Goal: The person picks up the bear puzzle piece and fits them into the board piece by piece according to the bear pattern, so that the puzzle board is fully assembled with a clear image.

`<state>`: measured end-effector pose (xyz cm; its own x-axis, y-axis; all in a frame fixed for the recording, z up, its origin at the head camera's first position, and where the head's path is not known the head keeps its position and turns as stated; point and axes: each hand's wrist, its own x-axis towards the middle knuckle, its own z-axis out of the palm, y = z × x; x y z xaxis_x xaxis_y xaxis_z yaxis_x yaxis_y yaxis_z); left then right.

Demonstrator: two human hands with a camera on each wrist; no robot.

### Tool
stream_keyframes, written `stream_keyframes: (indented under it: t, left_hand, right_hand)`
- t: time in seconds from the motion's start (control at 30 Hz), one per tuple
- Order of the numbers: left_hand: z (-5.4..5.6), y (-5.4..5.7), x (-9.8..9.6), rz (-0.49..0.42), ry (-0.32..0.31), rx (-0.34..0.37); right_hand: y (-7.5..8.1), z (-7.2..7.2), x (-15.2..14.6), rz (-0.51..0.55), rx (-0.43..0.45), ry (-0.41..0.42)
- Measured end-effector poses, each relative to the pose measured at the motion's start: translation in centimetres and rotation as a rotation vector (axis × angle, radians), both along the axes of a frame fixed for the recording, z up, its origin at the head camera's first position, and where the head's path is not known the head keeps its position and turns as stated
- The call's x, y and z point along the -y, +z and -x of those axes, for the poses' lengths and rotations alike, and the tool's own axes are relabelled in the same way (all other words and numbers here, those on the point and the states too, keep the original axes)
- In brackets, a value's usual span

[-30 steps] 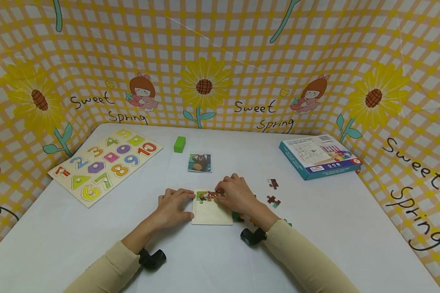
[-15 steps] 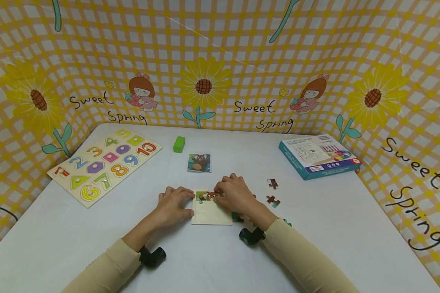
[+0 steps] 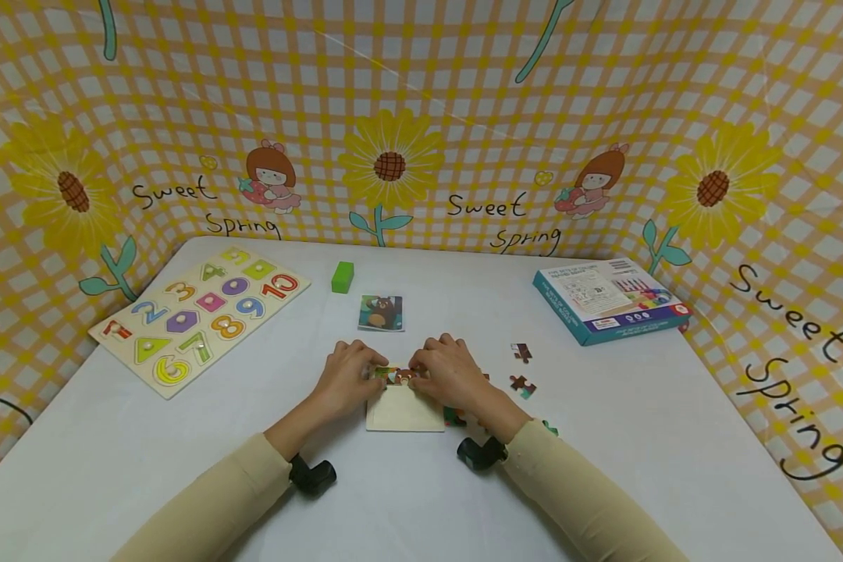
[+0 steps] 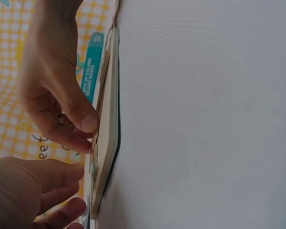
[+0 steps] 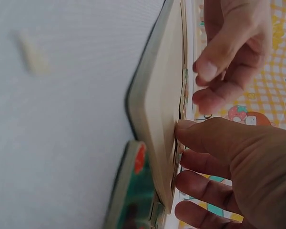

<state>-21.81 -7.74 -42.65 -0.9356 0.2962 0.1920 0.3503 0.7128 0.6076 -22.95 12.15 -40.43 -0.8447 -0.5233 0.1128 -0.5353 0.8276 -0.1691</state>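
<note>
A square wooden puzzle board (image 3: 405, 411) lies flat on the table, with fitted picture pieces along its far edge. Among them is a puzzle piece with a bear's face (image 3: 404, 377). My right hand (image 3: 453, 375) is at this piece, thumb and fingers curled and pinching at its right side; the fingers partly cover it. Over the board's far left corner is my left hand (image 3: 347, 378), fingers loosely bent. In the right wrist view, the left hand's thumb (image 5: 207, 70) is slightly off the board, with nothing visible in its grasp.
Loose puzzle pieces lie right of the board, including a brown piece (image 3: 523, 385) and a green one (image 3: 455, 416). Behind are a bear picture card (image 3: 382, 313) and a green block (image 3: 343, 277). A number board (image 3: 204, 320) lies left, a teal box (image 3: 611, 300) right.
My left hand has moved from the board's left edge rightward and away from me, over the far left corner. The right hand stays at the bear-face piece, nearly still.
</note>
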Motion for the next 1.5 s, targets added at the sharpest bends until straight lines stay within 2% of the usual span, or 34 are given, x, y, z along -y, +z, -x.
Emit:
stream_keyframes:
  t: [0.27, 0.6, 1.07, 1.23, 1.5]
  left_hand:
    - [0.6, -0.4, -1.0, -0.013, -0.023, -0.02]
    - [0.4, -0.3, -1.6, 0.055, 0.001, -0.031]
    - [0.3, -0.3, -1.8, 0.075, 0.011, -0.045]
    - [0.2, -0.3, -1.8, 0.059, 0.01, -0.045]
    - [0.1, -0.3, -1.8, 0.041, 0.017, -0.034]
  right_hand:
    - [-0.1, -0.2, -0.1, 0.002, -0.029, 0.015]
    - [-0.1, -0.3, 0.0, 0.009, -0.031, 0.014]
    - [-0.1, -0.2, -0.3, 0.027, -0.006, -0.014]
    - [0.5, -0.2, -1.1, 0.052, 0.01, -0.036]
    - [1.5, -0.1, -3.9, 0.153, 0.033, -0.065]
